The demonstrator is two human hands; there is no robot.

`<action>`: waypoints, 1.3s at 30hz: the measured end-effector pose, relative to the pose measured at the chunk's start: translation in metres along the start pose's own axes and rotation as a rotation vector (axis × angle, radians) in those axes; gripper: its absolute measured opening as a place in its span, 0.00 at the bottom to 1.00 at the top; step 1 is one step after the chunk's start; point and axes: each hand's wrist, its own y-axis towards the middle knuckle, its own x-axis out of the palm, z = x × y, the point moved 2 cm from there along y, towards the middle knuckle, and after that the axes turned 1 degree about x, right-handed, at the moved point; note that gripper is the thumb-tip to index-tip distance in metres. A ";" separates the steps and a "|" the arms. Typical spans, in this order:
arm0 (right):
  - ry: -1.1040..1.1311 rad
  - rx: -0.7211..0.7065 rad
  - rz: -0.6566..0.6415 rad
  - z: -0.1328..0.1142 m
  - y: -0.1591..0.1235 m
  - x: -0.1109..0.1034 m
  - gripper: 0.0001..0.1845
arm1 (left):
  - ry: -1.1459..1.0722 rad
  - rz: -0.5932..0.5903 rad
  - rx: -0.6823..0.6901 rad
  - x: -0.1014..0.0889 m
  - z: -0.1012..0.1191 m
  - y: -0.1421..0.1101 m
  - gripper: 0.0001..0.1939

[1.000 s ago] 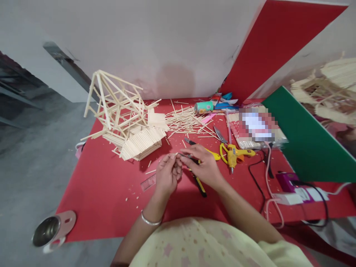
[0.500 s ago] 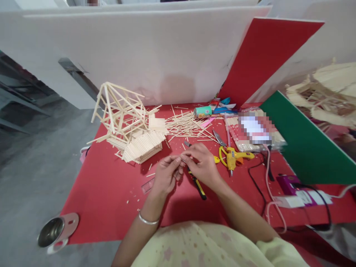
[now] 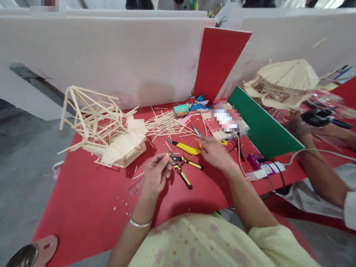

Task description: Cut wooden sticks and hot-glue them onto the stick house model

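Observation:
My left hand (image 3: 156, 173) is closed in a pinch above the table, thumb against forefinger. A tiny pale piece seems to show at the fingertips, too small to name. My right hand (image 3: 217, 155) lies over the yellow glue gun (image 3: 223, 142) and hides most of it. Its fingers point left, close to the scissors (image 3: 197, 131), and I cannot tell whether they grip anything. Between my hands lie pliers (image 3: 182, 168) with black and yellow handles. Just beyond them rests a yellow-handled cutter knife (image 3: 187, 148).
A wooden stick model (image 3: 124, 150) stands at the left of the red table (image 3: 83, 207), with loose sticks (image 3: 164, 124) behind. A ruler (image 3: 136, 186) lies near my left hand. At right are a green board (image 3: 264, 126), a power strip (image 3: 264, 168) with cables, and another person's arm (image 3: 319, 174).
My hands have parted. The right one has moved right, onto the glue gun, while the left stays pinched. The view has turned to the right, bringing another person's arms into sight.

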 end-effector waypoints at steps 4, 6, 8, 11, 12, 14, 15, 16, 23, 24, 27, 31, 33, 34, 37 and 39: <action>-0.364 0.227 -0.169 0.069 0.004 0.000 0.16 | -0.066 0.042 0.022 -0.006 0.003 -0.002 0.17; -0.402 0.219 -0.204 0.083 0.011 0.002 0.14 | -0.093 0.054 0.036 -0.008 0.005 -0.002 0.17; -0.424 0.197 -0.231 0.089 0.017 0.003 0.13 | -0.113 0.069 0.061 -0.010 0.010 -0.001 0.17; -0.428 0.163 -0.263 0.093 0.020 -0.001 0.13 | -0.140 0.108 0.106 -0.016 0.018 0.003 0.17; -0.413 0.149 -0.264 0.093 0.019 -0.003 0.13 | -0.151 0.124 0.119 -0.018 0.021 0.005 0.18; -0.343 0.109 -0.234 0.090 0.015 -0.011 0.12 | -0.171 0.148 0.131 -0.023 0.024 0.010 0.18; -0.283 0.084 -0.195 0.085 0.012 -0.015 0.10 | -0.180 0.160 0.134 -0.025 0.024 0.012 0.18; -0.207 0.057 -0.143 0.077 0.009 -0.021 0.09 | -0.188 0.173 0.135 -0.026 0.025 0.015 0.18; 0.162 -0.093 0.439 -0.024 0.011 -0.060 0.10 | -0.265 0.217 0.091 -0.020 0.024 0.029 0.20; 0.171 -0.058 0.502 -0.037 0.016 -0.062 0.11 | -0.279 0.209 0.077 -0.018 0.024 0.030 0.20; 0.201 -0.061 0.561 -0.066 0.033 -0.062 0.08 | -0.329 0.167 0.048 -0.011 0.027 0.035 0.20; 0.141 -0.118 0.520 -0.088 0.055 -0.052 0.16 | -0.392 0.134 0.046 -0.009 0.028 0.041 0.20; 0.033 -0.077 0.577 -0.093 0.063 -0.046 0.22 | -0.414 0.132 0.048 -0.011 0.027 0.043 0.20; -0.018 -0.061 0.609 -0.095 0.066 -0.043 0.24 | -0.425 0.133 0.046 -0.011 0.026 0.044 0.20; -0.111 -0.061 0.640 -0.099 0.073 -0.036 0.24 | -0.461 0.132 0.025 -0.010 0.024 0.047 0.19; -0.142 -0.074 0.637 -0.100 0.077 -0.034 0.23 | -0.479 0.135 0.014 -0.008 0.025 0.049 0.19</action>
